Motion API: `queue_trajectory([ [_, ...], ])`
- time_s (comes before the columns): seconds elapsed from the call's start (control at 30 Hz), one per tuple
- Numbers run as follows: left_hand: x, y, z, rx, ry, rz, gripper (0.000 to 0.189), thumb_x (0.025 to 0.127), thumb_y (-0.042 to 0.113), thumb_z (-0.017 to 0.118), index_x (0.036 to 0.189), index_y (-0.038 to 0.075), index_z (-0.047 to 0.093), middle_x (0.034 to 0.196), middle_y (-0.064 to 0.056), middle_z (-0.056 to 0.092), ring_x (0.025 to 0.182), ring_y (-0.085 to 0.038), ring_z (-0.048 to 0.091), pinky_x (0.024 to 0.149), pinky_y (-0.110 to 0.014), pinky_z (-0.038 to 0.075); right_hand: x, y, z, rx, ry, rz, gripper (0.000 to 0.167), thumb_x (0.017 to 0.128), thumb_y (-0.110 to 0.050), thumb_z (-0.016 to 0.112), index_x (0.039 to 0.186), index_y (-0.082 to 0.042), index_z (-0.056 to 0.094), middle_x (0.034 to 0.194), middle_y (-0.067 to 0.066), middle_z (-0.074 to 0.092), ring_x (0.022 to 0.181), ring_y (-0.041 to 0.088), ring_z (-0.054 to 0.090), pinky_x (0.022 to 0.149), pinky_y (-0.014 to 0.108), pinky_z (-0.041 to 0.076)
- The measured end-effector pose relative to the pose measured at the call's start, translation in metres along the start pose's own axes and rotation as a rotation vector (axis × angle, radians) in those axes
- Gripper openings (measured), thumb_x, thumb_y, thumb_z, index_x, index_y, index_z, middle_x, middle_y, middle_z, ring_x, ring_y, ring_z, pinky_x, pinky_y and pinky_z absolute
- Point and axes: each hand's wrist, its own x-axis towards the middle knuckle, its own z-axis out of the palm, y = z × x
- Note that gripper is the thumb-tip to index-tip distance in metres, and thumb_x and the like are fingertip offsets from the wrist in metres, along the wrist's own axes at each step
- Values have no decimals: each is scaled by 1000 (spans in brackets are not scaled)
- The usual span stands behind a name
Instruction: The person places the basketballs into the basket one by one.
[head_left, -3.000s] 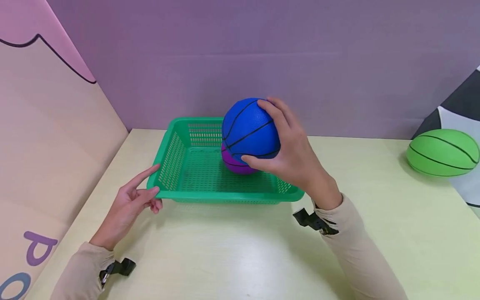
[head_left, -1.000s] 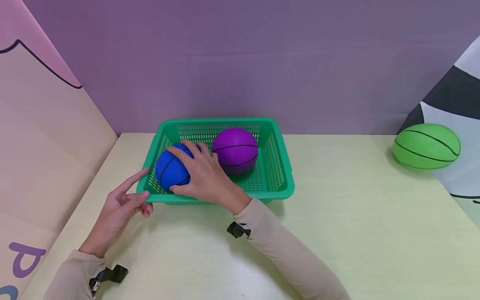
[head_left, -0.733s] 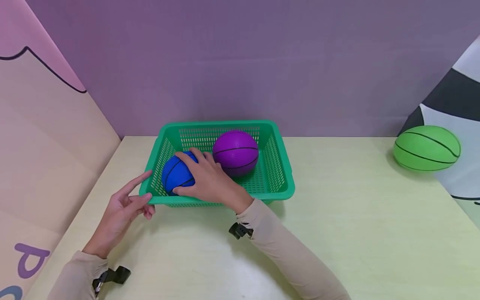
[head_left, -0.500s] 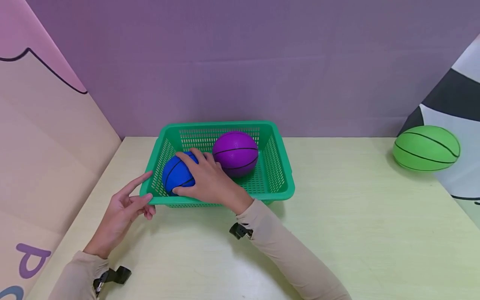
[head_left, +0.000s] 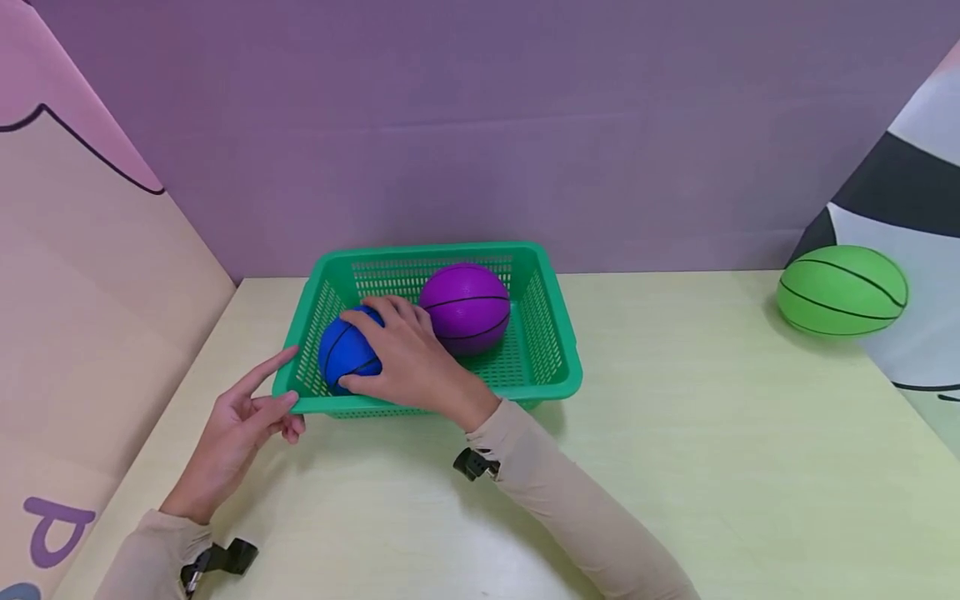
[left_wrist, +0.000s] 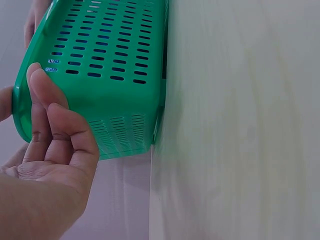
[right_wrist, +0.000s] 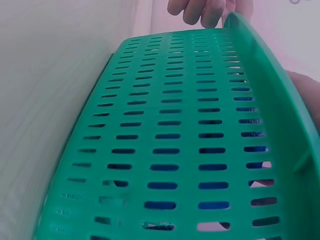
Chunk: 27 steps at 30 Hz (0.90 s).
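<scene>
A green slotted plastic basket (head_left: pixel 427 248) stands on the table with two toy basketballs inside. My right hand (head_left: pixel 416 358) grips the blue ball (head_left: pixel 347 354) low in the basket's left part, fingers curved over its top and thumb at its near side. Right of that hand lies the purple ball (head_left: pixel 467 310), close to the fingers. My left hand (head_left: pixel 240 429) holds the basket's near left corner by the rim. In the left wrist view, several fingers of the left hand (left_wrist: pixel 60 135) curl against the basket's outside (left_wrist: pixel 110 80). The right wrist view is mostly the slotted wall (right_wrist: pixel 165 115).
A green ball (head_left: pixel 842 292) sits at the far right of the pale table (head_left: pixel 712 442), against a black-and-white patterned panel (head_left: pixel 900 192). A purple backdrop (head_left: pixel 480 125) rises behind the basket, and a beige panel (head_left: pixel 90 292) borders the left.
Three seconds ago the right hand held the blue ball above the purple one; it has come down left into the basket. Over the last second the hands barely move; the view shifts slightly.
</scene>
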Motion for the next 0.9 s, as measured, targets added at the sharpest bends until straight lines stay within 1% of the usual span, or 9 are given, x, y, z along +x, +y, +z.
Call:
queue_trajectory([
  [0.13, -1, -1, 0, -7, 4, -3, 57, 103, 0, 48, 156, 8, 30, 76, -8, 71, 69, -16, 67, 68, -27, 58, -5, -2, -1, -32, 46, -34, 68, 90, -52, 66, 147, -20, 46, 149, 7, 41, 139, 30, 33, 111, 56, 32],
  [0.23, -1, -1, 1, -3, 5, -6, 56, 103, 0, 48, 156, 8, 30, 77, -8, 71, 69, -17, 67, 68, -27, 58, -12, -2, -3, -59, 82, -57, 67, 92, -49, 65, 148, -18, 44, 147, 7, 44, 137, 28, 35, 110, 55, 33],
  [0.37, -1, 1, 1, 10, 10, -16, 56, 103, 1, 49, 156, 9, 31, 77, -8, 71, 70, -19, 67, 69, -28, 58, -22, 0, -10, -95, 101, -87, 66, 93, -46, 64, 149, -16, 43, 147, 9, 45, 137, 29, 36, 111, 54, 33],
  [0.5, -2, 2, 0, 29, 21, -24, 56, 103, 2, 50, 156, 9, 31, 77, -9, 70, 70, -20, 67, 70, -28, 58, -35, 8, -17, -131, 119, -121, 65, 93, -44, 65, 147, -14, 44, 146, 10, 45, 137, 30, 37, 112, 53, 32],
  [0.7, 2, 2, -2, 47, 10, -19, 56, 104, 3, 49, 156, 9, 30, 77, -8, 71, 71, -21, 67, 69, -28, 58, -52, 22, -28, -137, 186, -160, 62, 92, -39, 67, 144, -12, 48, 144, 12, 48, 135, 31, 38, 110, 54, 32],
  [0.9, 1, 2, 1, 12, -1, -7, 56, 104, 1, 48, 156, 8, 31, 78, -8, 71, 72, -19, 67, 70, -27, 58, -67, 32, -42, -153, 209, -190, 60, 92, -36, 67, 142, -10, 50, 143, 14, 48, 136, 33, 38, 110, 56, 32],
])
